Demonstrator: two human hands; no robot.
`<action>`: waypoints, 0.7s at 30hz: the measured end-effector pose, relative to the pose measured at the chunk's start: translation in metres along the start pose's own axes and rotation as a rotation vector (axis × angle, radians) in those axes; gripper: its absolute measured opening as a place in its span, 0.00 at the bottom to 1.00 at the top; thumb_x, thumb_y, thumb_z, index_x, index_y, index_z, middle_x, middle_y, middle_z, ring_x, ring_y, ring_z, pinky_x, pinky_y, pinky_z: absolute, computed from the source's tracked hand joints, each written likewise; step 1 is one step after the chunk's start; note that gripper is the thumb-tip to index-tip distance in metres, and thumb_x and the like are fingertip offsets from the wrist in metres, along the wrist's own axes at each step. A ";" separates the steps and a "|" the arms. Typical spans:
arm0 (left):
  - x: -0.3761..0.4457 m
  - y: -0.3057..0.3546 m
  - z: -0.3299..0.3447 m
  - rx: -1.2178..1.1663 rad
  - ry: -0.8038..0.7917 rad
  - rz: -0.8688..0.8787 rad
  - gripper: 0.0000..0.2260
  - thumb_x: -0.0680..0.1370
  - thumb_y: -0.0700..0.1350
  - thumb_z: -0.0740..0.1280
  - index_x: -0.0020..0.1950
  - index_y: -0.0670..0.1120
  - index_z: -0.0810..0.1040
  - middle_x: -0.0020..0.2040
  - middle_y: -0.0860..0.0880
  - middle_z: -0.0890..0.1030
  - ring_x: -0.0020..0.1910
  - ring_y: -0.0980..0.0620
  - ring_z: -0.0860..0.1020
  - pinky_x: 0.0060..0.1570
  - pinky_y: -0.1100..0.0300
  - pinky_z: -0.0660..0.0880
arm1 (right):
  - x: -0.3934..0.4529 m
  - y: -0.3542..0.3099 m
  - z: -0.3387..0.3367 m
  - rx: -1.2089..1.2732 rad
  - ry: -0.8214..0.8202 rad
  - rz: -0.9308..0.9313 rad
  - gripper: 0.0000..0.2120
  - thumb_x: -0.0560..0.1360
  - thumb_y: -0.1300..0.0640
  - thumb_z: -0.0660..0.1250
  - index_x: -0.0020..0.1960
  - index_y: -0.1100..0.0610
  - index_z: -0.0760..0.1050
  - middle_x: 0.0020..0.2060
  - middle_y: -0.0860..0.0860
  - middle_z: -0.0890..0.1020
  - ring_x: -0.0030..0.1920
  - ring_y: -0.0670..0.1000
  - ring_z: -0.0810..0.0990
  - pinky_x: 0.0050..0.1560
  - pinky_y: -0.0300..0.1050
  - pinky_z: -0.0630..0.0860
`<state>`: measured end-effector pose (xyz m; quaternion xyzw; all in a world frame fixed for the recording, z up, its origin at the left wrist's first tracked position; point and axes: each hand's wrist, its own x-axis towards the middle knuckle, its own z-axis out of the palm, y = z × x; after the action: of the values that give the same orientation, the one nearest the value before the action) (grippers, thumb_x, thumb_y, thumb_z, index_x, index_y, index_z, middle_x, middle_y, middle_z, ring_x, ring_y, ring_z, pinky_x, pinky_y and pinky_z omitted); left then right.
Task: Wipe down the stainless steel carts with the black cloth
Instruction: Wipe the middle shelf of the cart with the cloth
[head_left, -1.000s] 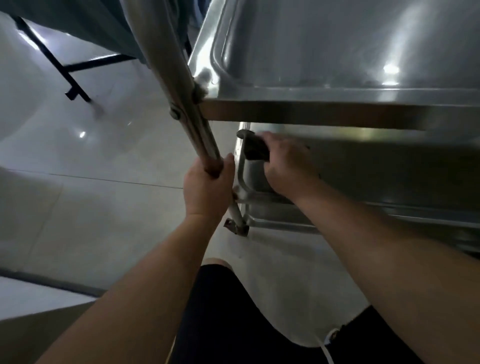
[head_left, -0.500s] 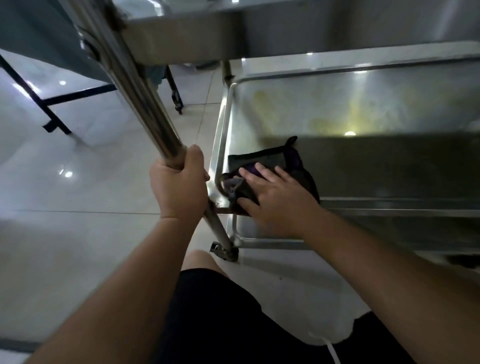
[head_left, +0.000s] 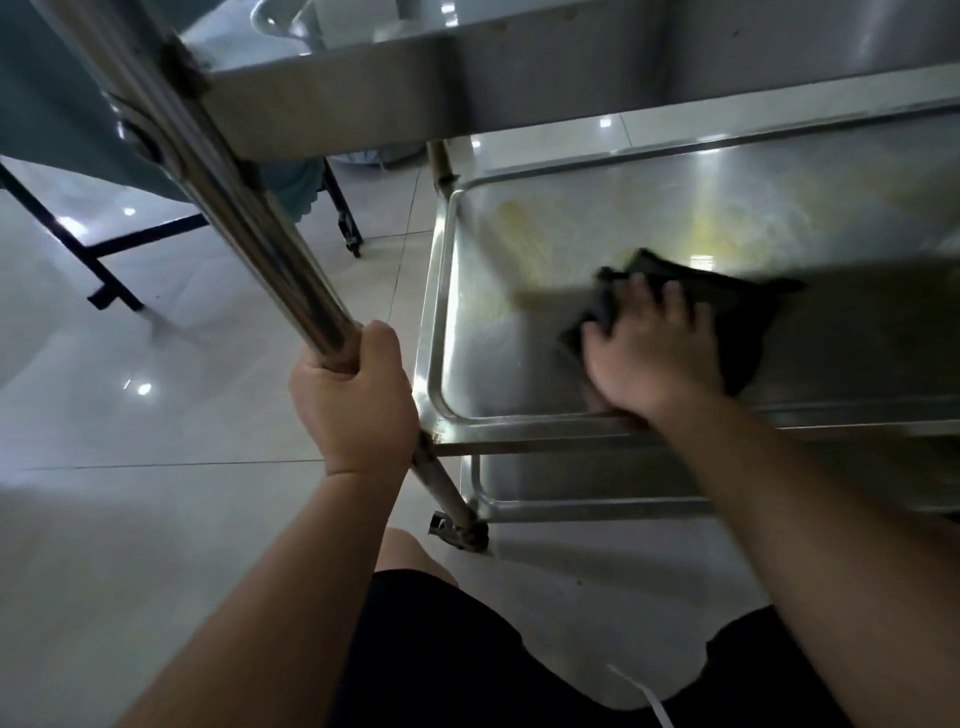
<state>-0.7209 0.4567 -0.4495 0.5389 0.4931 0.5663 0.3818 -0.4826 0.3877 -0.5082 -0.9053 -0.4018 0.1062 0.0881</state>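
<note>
Far left: pale tiled floor (head_left: 130, 519) with light glints, and a black frame (head_left: 104, 249) standing on it under a grey-blue drape (head_left: 47, 104). Cart post (head_left: 249, 223) runs diagonally from top left down to a foot fitting (head_left: 460, 530) near the floor. Left hand (head_left: 353, 400) wrapped tight round the post, fingers and thumb fully curled about it, just left of the middle shelf's corner. Top shelf (head_left: 467, 83) of the cart overhangs the view, its underside in shade. Middle shelf (head_left: 519, 353) is a shallow steel tray with a raised rim; yellowish smears show on its bottom toward the back. Right hand (head_left: 654, 358) lies on the cloth (head_left: 737, 317) inside that tray, near the front rim, fingers spread and fairly straight, pressing the cloth flat on the steel; thumb side blurred, so whether it pinches a fold I cannot tell. Cloth is black, bunched, sticking out past the fingertips and to the right of the hand. Right forearm crosses over the front rim. Lower shelf (head_left: 597, 483) visible beneath, mostly hidden by the forearm. Bottom of view: black shorts (head_left: 441, 665), a bare knee (head_left: 410, 556), a white cord (head_left: 644, 696).
</note>
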 end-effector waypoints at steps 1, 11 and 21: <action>0.000 0.000 0.000 0.003 0.002 0.002 0.16 0.70 0.49 0.66 0.35 0.39 0.65 0.32 0.31 0.66 0.29 0.32 0.67 0.28 0.42 0.67 | -0.001 -0.033 0.007 0.000 -0.007 -0.061 0.36 0.81 0.35 0.45 0.85 0.49 0.49 0.84 0.46 0.49 0.83 0.58 0.46 0.80 0.64 0.42; -0.002 0.000 -0.002 -0.038 -0.049 0.035 0.16 0.71 0.47 0.66 0.36 0.35 0.66 0.32 0.29 0.67 0.28 0.43 0.68 0.30 0.53 0.67 | 0.014 -0.101 0.016 -0.024 -0.084 -0.518 0.32 0.83 0.35 0.45 0.84 0.44 0.51 0.84 0.42 0.52 0.83 0.51 0.49 0.81 0.59 0.45; -0.002 -0.003 -0.001 -0.022 -0.007 0.060 0.16 0.72 0.49 0.67 0.37 0.39 0.65 0.32 0.31 0.67 0.31 0.28 0.69 0.28 0.40 0.70 | 0.061 0.059 -0.018 -0.019 0.047 0.368 0.38 0.79 0.35 0.39 0.85 0.52 0.47 0.85 0.47 0.47 0.83 0.60 0.44 0.80 0.65 0.42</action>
<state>-0.7216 0.4555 -0.4525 0.5512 0.4693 0.5809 0.3722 -0.3961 0.3924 -0.5132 -0.9665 -0.2284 0.0956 0.0681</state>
